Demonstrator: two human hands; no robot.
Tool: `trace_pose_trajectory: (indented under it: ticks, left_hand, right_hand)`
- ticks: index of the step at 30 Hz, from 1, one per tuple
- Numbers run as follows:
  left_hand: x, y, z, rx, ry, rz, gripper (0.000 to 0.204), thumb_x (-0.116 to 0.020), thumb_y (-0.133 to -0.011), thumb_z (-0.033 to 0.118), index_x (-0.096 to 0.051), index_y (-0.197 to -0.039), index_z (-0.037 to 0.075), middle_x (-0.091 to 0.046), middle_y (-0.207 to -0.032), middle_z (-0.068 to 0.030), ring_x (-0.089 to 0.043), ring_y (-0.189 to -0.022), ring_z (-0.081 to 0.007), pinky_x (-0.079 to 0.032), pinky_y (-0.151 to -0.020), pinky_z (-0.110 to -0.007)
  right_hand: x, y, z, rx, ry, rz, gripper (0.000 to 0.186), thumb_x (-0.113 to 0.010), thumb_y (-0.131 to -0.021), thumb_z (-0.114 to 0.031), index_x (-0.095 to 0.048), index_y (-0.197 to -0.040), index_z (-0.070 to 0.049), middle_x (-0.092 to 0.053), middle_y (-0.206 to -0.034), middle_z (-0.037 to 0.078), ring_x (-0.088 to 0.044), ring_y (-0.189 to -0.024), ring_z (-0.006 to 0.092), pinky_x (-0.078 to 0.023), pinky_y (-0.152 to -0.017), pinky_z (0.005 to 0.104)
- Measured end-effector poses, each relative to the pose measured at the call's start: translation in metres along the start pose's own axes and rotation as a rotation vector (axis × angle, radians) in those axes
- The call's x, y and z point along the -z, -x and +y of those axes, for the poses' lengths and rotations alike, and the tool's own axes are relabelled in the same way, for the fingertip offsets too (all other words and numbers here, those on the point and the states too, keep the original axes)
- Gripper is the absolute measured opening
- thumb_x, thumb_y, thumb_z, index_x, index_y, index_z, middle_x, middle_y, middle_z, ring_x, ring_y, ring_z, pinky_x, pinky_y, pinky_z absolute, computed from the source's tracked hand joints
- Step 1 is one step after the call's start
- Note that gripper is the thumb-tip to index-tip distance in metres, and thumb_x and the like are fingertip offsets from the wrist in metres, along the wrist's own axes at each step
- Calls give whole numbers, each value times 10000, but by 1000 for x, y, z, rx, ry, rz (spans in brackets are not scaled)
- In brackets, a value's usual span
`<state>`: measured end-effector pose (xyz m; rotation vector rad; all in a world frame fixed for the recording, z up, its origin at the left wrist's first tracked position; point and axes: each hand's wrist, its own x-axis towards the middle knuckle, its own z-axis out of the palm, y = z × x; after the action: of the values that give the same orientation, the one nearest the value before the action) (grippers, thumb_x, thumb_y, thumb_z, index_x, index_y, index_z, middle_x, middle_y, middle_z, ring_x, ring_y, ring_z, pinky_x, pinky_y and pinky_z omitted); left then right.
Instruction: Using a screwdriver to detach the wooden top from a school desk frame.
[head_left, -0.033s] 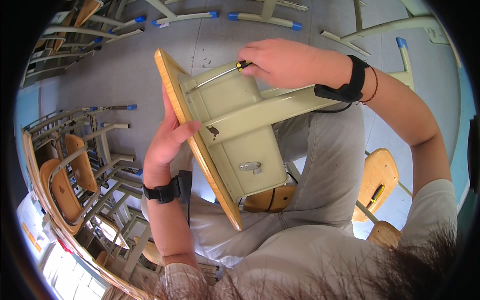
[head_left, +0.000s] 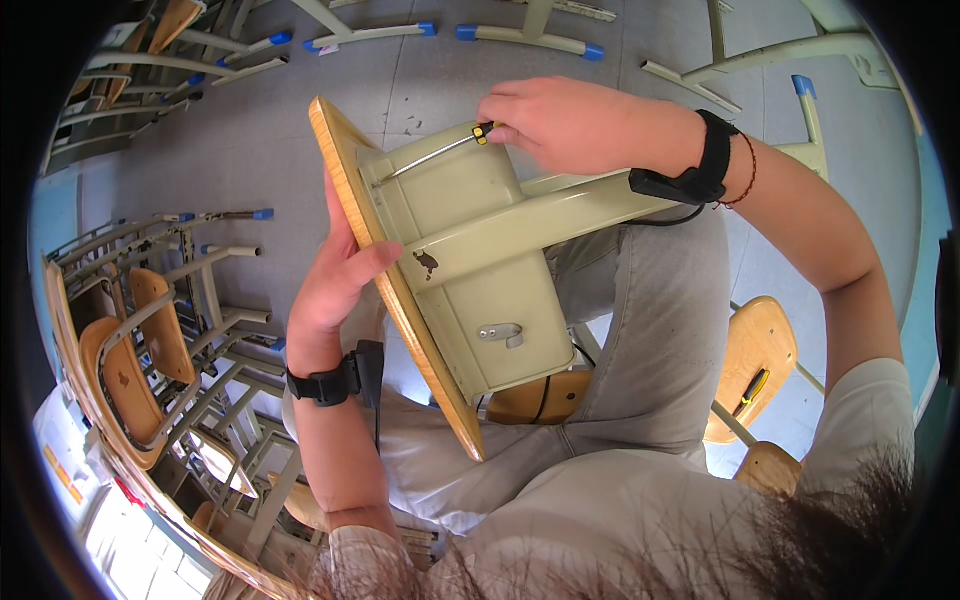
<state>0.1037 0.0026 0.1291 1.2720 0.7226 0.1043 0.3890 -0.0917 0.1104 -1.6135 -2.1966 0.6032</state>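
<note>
A school desk with a wooden top (head_left: pixel 398 300) and a pale green metal body (head_left: pixel 500 310) is tipped on its side in front of me, over my legs. My left hand (head_left: pixel 340 280) grips the edge of the wooden top, thumb on the metal side and fingers behind the board. In my right hand (head_left: pixel 575 125) is the black and yellow handle of a screwdriver (head_left: pixel 430 157). Its long shaft slants down left, the tip meeting the metal flange beside the wood. Whatever sits under the tip is too small to make out. A metal hook (head_left: pixel 500 333) is fixed to the body.
On a wooden chair seat (head_left: pixel 765 345) at the right lies a yellow and black tool (head_left: pixel 752 388). Stacked desks and chairs (head_left: pixel 150 370) crowd the left. Metal desk legs with blue caps (head_left: pixel 530 42) stand on the grey floor (head_left: pixel 350 80) at the far side.
The screwdriver handle has turned slightly in my right fingers, showing more yellow. My left hand and the desk have not moved.
</note>
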Motion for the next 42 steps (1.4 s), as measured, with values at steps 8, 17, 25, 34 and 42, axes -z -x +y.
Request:
trace_pose_trajectory:
  ticks: [8,17,25,34,42]
  left_hand:
    - [3,0,-2,6,-4,-2,1110,-628,-764,147,105,-1597,165,-327,-1507,-112,-336,-1396,-250,-258,-1176,-400]
    - [4,0,-4,-10,-7,-12,1120,-643,-784,159,135,-1590,161,-337,-1505,-115,-339,-1402,-252,-255,-1180,-400]
    - [4,0,-2,-32,-22,-26,1106,-636,-794,157,130,-1592,164,-345,-1514,-122,-340,-1409,-258,-244,-1186,-401]
    - [3,1,0,-21,-23,-23,1100,-617,-808,124,156,-1588,171,-229,-1626,-125,-298,-1454,-256,-232,-1200,-399]
    - [5,-1,-4,-33,-33,-27,1116,-631,-799,147,156,-1590,173,-250,-1603,-135,-290,-1454,-262,-224,-1198,-394]
  right_hand:
    - [4,-6,-14,-138,112,-20,195,-643,-914,-117,-498,-1031,-58,-634,-819,132,-633,-744,386,-467,-611,471]
    - [-12,-48,-33,-756,-1160,-121,284,-688,-889,-283,-678,-839,-3,-493,-569,35,-448,-520,132,-340,-486,329]
    - [-29,-85,-56,-809,-931,-122,252,-693,-872,-241,-660,-798,-3,-509,-565,50,-465,-487,154,-339,-464,342]
    - [-37,-82,-57,-693,-922,-77,156,-758,-807,-190,-676,-813,-57,-611,-683,51,-551,-632,162,-429,-582,346]
    - [-43,-84,-61,-623,-830,26,137,-752,-789,-164,-695,-815,-43,-646,-727,82,-594,-686,193,-468,-645,361]
